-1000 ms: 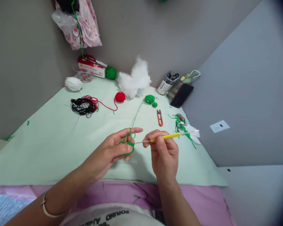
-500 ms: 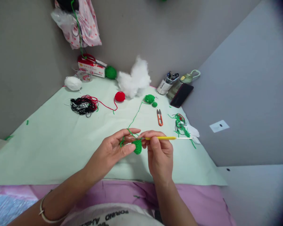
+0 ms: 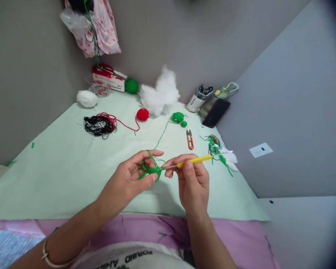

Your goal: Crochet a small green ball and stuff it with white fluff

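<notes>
Head view: at the bottom centre of the frame, dark lettering on a pale shirt (image 3: 154, 249), tilted and partly cut off, too uncertain to spell out. Above that, at the centre of the frame, pinching a small green crocheted piece (image 3: 154, 170) between thumb and fingers in the grip of the left hand (image 3: 130, 170), with green yarn looped over the raised index finger. Just to the right, closed pen-fashion in the grip of the right hand (image 3: 194, 183), a yellow-handled hook (image 3: 197, 160), with the metal tip at the edge of the piece. Looks like working a single stitch; too fine to tell whether through a loop. Probably calls next for catching the yarn and drawing it through, with light, even tension from the left index finger and a firm pinch.

Farther up, on the pale-covered counter (image 3: 72, 179), right of centre, orange-handled snips (image 3: 190, 140), then a green yarn ball (image 3: 177, 117) with a strand running down toward the left hand. Toward the upper right, a pen cup (image 3: 195, 103) with dark characters on a white label, too small to read. Toward the upper left, under red-handled scissors (image 3: 105, 69), a red-and-white box (image 3: 116, 84) with print equally unreadable.
</notes>
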A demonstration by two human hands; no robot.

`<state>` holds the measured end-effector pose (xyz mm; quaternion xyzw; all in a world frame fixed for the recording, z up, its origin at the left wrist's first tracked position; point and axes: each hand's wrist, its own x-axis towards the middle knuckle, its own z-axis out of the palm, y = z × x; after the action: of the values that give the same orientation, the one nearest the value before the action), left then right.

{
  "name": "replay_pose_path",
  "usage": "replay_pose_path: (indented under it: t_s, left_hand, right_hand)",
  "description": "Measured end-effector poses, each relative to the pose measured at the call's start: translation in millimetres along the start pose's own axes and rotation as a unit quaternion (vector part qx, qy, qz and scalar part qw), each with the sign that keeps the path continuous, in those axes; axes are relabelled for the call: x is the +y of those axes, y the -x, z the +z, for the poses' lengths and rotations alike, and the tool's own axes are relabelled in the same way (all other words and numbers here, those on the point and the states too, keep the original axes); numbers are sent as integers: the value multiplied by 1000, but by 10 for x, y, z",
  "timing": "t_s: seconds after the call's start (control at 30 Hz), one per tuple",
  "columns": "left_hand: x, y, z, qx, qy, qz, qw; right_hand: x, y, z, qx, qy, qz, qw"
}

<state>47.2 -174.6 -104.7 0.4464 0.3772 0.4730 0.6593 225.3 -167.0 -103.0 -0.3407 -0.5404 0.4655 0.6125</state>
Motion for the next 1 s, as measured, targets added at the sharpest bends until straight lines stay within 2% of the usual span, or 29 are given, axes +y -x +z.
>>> replay_pose_path:
  t_s: [0.07, 0.13, 0.2, 0.27, 0.3, 0.33, 0.4, 0.5, 0.57, 0.63, 0.73, 0.8, 0.9, 0.93, 1.0]
  left_hand:
    - [14, 8, 28, 23, -11, 0, 1000]
    - [25, 14, 74, 53, -13, 5, 999]
    - [25, 15, 118, 68, 23, 8, 997]
    - [15, 10, 144, 49, 97, -17, 994]
    - [10, 4, 148, 29, 139, -41, 989]
    - [5, -4, 146, 8, 176, -68, 982]
    - [3, -23, 131, -15, 224, -103, 969]
    - [20, -44, 111, -18, 240, -96, 966]
    - [40, -44, 119, -24, 231, -85, 969]
    - [58, -38, 143, -22, 212, -73, 974]
    - [74, -34, 185, 11, 177, -47, 983]
    - [72, -44, 198, 31, 171, -45, 984]
    - [53, -72, 174, 10, 228, -85, 970]
    - [44, -81, 157, -2, 251, -98, 963]
    - [32, -91, 120, -13, 280, -103, 954]
  right_hand:
    - [-4, 42, 2, 0, 73, -54, 996]
    - [3, 97, -1, -20, 175, -141, 974]
    - [24, 148, -7, -54, 293, -230, 926]
    - [50, 180, -10, -64, 387, -292, 872]
    - [60, 186, -9, -60, 409, -305, 858]
    - [66, 183, -6, -53, 405, -308, 859]
    - [63, 155, 2, -23, 328, -280, 902]
    - [35, 79, 25, 41, 137, -178, 974]
    - [23, 34, 44, 44, 51, -116, 991]
    - [25, 16, 62, 12, 34, -86, 996]
    - [48, 56, 69, 1, 102, -101, 990]
    - [71, 108, 55, -6, 196, -153, 969]
    - [95, 153, 23, -27, 312, -257, 914]
    - [94, 148, 15, -23, 313, -269, 911]
    - [77, 113, 11, 12, 246, -233, 941]
